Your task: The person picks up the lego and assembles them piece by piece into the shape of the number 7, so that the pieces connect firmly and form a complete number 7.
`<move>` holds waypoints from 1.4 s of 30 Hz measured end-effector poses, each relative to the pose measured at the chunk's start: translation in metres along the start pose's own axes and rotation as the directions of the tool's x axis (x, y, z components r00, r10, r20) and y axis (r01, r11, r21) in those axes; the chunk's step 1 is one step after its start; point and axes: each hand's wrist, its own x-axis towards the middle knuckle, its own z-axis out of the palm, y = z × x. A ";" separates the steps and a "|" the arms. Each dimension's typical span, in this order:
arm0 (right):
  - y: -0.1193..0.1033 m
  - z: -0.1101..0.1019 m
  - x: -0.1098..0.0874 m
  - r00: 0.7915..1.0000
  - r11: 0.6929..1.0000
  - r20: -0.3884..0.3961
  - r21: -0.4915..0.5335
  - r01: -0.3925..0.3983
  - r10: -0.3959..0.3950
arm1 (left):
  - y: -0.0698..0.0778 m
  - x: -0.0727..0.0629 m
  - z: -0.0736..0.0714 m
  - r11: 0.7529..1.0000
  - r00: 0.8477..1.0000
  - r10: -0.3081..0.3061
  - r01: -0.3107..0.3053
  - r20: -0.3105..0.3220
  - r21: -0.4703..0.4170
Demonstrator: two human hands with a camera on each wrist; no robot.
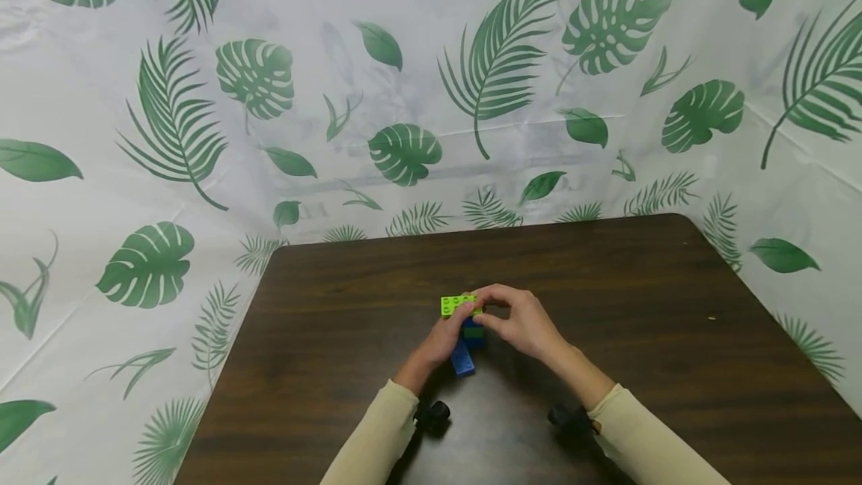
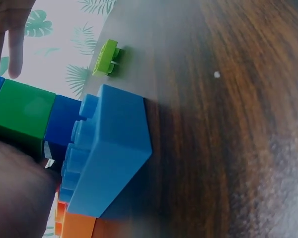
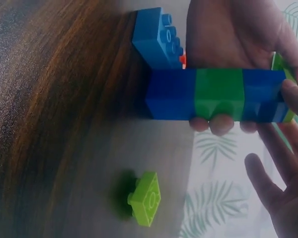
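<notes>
A brick stack of blue, green and blue (image 3: 219, 94) stands upright with a lime 2x4 brick (image 1: 451, 306) across its top. My left hand (image 1: 439, 337) wraps around the stack, fingertips showing past its side in the right wrist view, and its thumb lies on the lime brick. With index finger and thumb, my right hand (image 1: 528, 320) pinches the right end of that lime brick. Close beside the stack lies a lighter blue brick (image 2: 114, 144), studs up on the table. Behind it, partly hidden, is an orange brick (image 2: 78, 225).
Another lime brick (image 3: 146, 199) lies upside down on its studs on the dark wooden table (image 1: 350, 305), hidden in the head view. A leaf-patterned sheet (image 1: 431, 81) hangs behind the table. Small pale specks dot the tabletop. A black wrist camera (image 1: 434, 415) sits at each sleeve.
</notes>
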 end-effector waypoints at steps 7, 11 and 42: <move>0.001 -0.005 0.004 0.998 0.996 0.047 0.081 0.040 -0.044 | 0.011 -0.004 -0.003 0.997 0.998 -0.054 0.055 0.024 -0.056; 0.001 -0.009 0.005 0.997 0.995 0.075 0.099 0.018 -0.025 | 0.030 -0.015 -0.006 0.996 0.997 -0.066 0.068 0.049 -0.053; 0.049 -0.020 -0.026 0.914 0.850 0.219 -0.485 -0.203 0.343 | -0.004 -0.052 -0.048 0.988 0.934 0.117 -0.145 -0.338 -0.058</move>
